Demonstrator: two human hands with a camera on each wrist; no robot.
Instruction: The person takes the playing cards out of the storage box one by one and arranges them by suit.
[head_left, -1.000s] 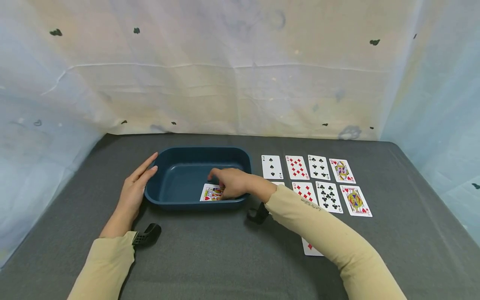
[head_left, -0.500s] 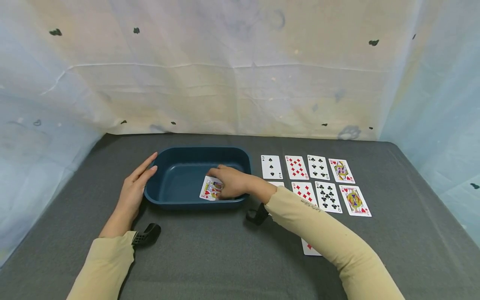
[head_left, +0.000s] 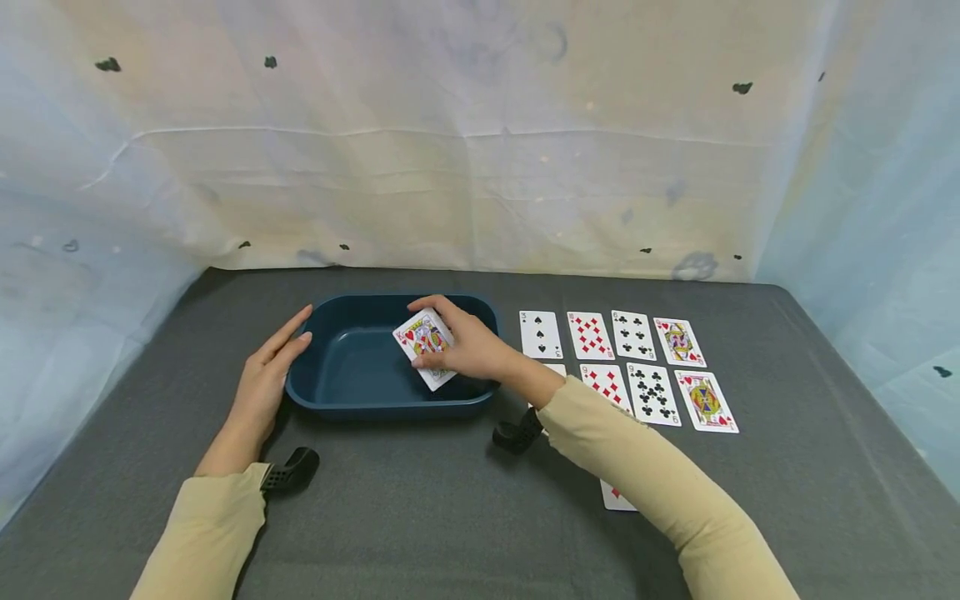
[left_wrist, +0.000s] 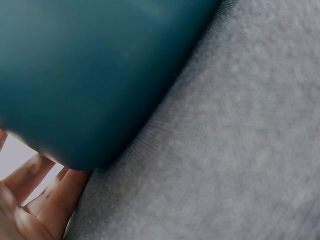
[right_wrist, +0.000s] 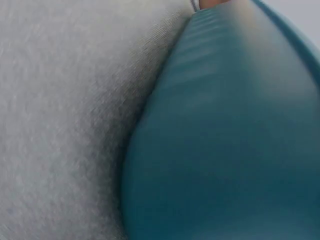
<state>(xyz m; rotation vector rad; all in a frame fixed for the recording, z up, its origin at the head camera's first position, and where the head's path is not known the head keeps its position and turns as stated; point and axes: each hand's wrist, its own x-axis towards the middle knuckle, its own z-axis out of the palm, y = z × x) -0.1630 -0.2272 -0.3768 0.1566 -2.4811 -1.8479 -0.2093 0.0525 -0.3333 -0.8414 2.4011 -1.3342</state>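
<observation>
In the head view, a dark blue rectangular tray (head_left: 345, 358) stands on the grey cloth. My right hand (head_left: 476, 343) pinches a king of hearts playing card (head_left: 422, 332) between thumb and fingers, tilted up over the right half of the tray. Whether more cards lie behind it cannot be told. My left hand (head_left: 262, 383) touches the tray's left end with its fingers fairly straight. From the left wrist, the fingers (left_wrist: 60, 205) meet the tray's rounded corner (left_wrist: 100, 90). The right wrist view holds mostly the tray's outer wall (right_wrist: 215, 150); the card is out of sight there.
Right of the tray, face-up playing cards lie in rows, among them a three of spades (head_left: 541, 335), a nine of clubs (head_left: 653, 395) and a face card (head_left: 706, 402). My right sleeve (head_left: 645, 467) partly covers a red-pip card (head_left: 617, 497) nearer the front. A patterned cloth (head_left: 465, 167) hangs behind.
My right hand has lifted the king of hearts from the tray floor, tilting it and raising it up and away. The left hand has stayed at the tray's left end.
</observation>
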